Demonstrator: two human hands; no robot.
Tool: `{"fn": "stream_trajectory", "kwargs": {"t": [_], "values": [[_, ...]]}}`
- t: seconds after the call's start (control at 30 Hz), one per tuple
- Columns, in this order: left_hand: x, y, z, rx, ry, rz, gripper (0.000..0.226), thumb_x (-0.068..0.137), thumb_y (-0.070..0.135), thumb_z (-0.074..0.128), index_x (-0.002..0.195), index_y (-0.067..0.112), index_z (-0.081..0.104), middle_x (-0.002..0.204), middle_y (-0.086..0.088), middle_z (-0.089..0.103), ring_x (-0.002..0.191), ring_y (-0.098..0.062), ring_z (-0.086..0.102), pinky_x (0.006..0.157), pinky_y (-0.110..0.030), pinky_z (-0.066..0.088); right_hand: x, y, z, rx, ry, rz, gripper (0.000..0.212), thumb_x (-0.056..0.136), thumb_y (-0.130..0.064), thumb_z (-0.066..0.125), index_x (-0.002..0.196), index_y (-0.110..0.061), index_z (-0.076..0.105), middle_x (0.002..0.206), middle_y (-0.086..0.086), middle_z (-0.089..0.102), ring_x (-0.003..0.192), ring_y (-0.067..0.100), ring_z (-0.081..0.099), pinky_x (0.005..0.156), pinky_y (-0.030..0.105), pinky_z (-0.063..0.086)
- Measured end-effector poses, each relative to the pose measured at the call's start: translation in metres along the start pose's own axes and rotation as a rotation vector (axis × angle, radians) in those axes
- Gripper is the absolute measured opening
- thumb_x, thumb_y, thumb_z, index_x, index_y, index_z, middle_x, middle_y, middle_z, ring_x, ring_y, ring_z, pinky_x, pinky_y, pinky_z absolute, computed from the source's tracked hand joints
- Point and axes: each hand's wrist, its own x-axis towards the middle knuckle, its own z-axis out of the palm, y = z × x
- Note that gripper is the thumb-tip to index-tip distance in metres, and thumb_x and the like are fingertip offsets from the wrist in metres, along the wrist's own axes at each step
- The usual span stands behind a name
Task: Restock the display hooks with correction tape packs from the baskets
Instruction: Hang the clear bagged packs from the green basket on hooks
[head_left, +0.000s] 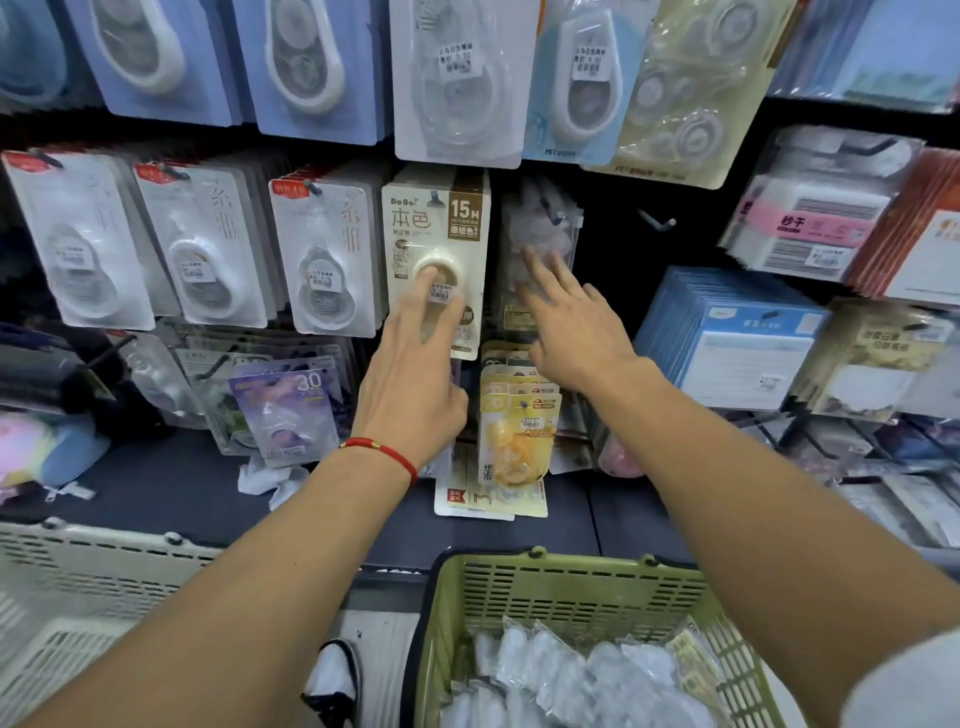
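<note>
nearest the camera, at 5 o'clock, sits a green basket with slotted walls, holding a heap of clear-wrapped correction tape packs. at 7 o'clock stands a white basket, and between the two, low in the view, a black-and-white shoe shows on the floor.

both forearms reach up from the bottom corners toward the display wall. the left hand, with a red bracelet at the wrist, has its fingers straight and spread, fingertips resting on the front of a beige boxed pack marked 15m that hangs near the centre. it grips nothing. the right hand, just at 3 o'clock of the left, is also released, fingers extended and touching a blurred clear pack that hangs on a hook beside the beige one; whether the pack is fully seated on the hook cannot be told.

at 2 o'clock of the right hand a bare hook juts from the dark panel. at 9 o'clock of the beige pack hang three rows of white packs with red labels. below the hands, at 6 o'clock, hang yellow packs, and at 8 o'clock a purple pack marked 30. along 12 o'clock runs a row of larger blue-backed packs. blue boxes fill the shelf at 3 o'clock.
</note>
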Motion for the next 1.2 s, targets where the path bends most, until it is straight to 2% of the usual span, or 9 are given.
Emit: {"fn": "stream_trajectory", "kwargs": {"t": [0.13, 0.3, 0.5, 0.57, 0.73, 0.83, 0.93, 1.07, 1.2], "values": [[-0.005, -0.002, -0.003, 0.027, -0.035, 0.014, 0.087, 0.083, 0.000, 0.069, 0.159, 0.022, 0.035, 0.175, 0.002, -0.001, 0.158, -0.024, 0.016, 0.105, -0.037, 0.047, 0.000, 0.005, 0.002, 0.019, -0.034, -0.044, 0.079, 0.092, -0.017, 0.060, 0.164, -0.022, 0.027, 0.176, 0.002, -0.012, 0.163, 0.026, -0.004, 0.124, 0.054, 0.031], [-0.016, 0.000, 0.000, 0.013, -0.108, 0.000, 0.074, 0.086, 0.001, 0.067, 0.155, 0.016, 0.044, 0.172, -0.005, 0.016, 0.152, -0.032, 0.026, 0.115, -0.048, 0.041, -0.043, 0.017, 0.016, 0.256, -0.008, -0.038, 0.059, 0.098, -0.017, 0.057, 0.156, -0.016, 0.045, 0.170, 0.008, 0.027, 0.148, 0.030, 0.037, 0.111, 0.049, 0.045], [-0.054, 0.016, 0.028, 0.064, -0.331, 0.064, 0.059, 0.087, 0.004, 0.062, 0.144, 0.013, 0.056, 0.143, -0.010, 0.057, 0.133, -0.038, 0.046, 0.104, -0.056, 0.044, -0.115, 0.054, 0.041, 0.486, -0.085, 0.129, 0.025, 0.095, -0.013, 0.062, 0.116, -0.015, 0.076, 0.111, 0.006, 0.077, 0.101, 0.026, 0.070, 0.089, 0.033, 0.053], [-0.078, 0.027, 0.046, 0.040, -0.413, 0.070, 0.055, 0.086, 0.006, 0.063, 0.141, 0.014, 0.060, 0.140, -0.010, 0.060, 0.131, -0.037, 0.049, 0.104, -0.054, 0.045, -0.143, 0.060, 0.058, 0.504, -0.243, 0.184, 0.023, 0.097, -0.016, 0.061, 0.115, -0.015, 0.076, 0.107, 0.008, 0.078, 0.099, 0.026, 0.071, 0.083, 0.029, 0.050], [-0.175, 0.049, 0.107, -0.052, -0.667, -0.066, 0.045, 0.088, 0.008, 0.060, 0.132, 0.016, 0.066, 0.133, -0.007, 0.066, 0.127, -0.031, 0.057, 0.105, -0.045, 0.048, -0.235, 0.048, 0.137, 0.298, -0.889, 0.089, 0.042, 0.103, -0.038, 0.060, 0.133, -0.010, 0.066, 0.134, 0.013, 0.068, 0.119, 0.034, 0.064, 0.100, 0.040, 0.052], [-0.240, 0.054, 0.130, -0.066, -0.828, -0.104, 0.044, 0.092, 0.007, 0.058, 0.133, 0.021, 0.064, 0.138, -0.001, 0.063, 0.129, -0.022, 0.056, 0.109, -0.035, 0.045, -0.304, 0.027, 0.184, 0.299, -1.092, 0.210, 0.082, 0.101, -0.054, 0.059, 0.161, -0.007, 0.030, 0.161, 0.019, 0.040, 0.143, 0.038, 0.046, 0.114, 0.044, 0.043], [-0.277, 0.055, 0.140, -0.123, -0.850, -0.193, 0.043, 0.091, 0.004, 0.057, 0.130, 0.022, 0.065, 0.135, 0.000, 0.065, 0.128, -0.021, 0.054, 0.109, -0.033, 0.044, -0.350, 0.009, 0.211, 0.311, -1.059, 0.311, 0.097, 0.100, -0.061, 0.055, 0.167, -0.012, 0.005, 0.168, 0.021, 0.021, 0.151, 0.044, 0.029, 0.119, 0.052, 0.034], [-0.287, 0.065, 0.142, -0.242, -0.791, -0.321, 0.038, 0.091, 0.003, 0.059, 0.124, 0.020, 0.069, 0.126, 0.000, 0.069, 0.121, -0.020, 0.060, 0.105, -0.033, 0.048, -0.353, 0.019, 0.211, 0.510, -0.898, 0.444, 0.077, 0.095, -0.046, 0.071, 0.158, -0.022, 0.033, 0.149, 0.015, 0.052, 0.131, 0.036, 0.053, 0.107, 0.040, 0.047], [-0.283, 0.075, 0.144, -0.362, -0.728, -0.410, 0.035, 0.092, 0.001, 0.062, 0.120, 0.020, 0.071, 0.121, 0.001, 0.071, 0.115, -0.016, 0.063, 0.103, -0.029, 0.049, -0.355, 0.035, 0.198, 0.624, -0.814, 0.552, 0.058, 0.098, -0.034, 0.065, 0.151, -0.018, 0.046, 0.133, 0.015, 0.066, 0.115, 0.033, 0.064, 0.091, 0.035, 0.052]]}}
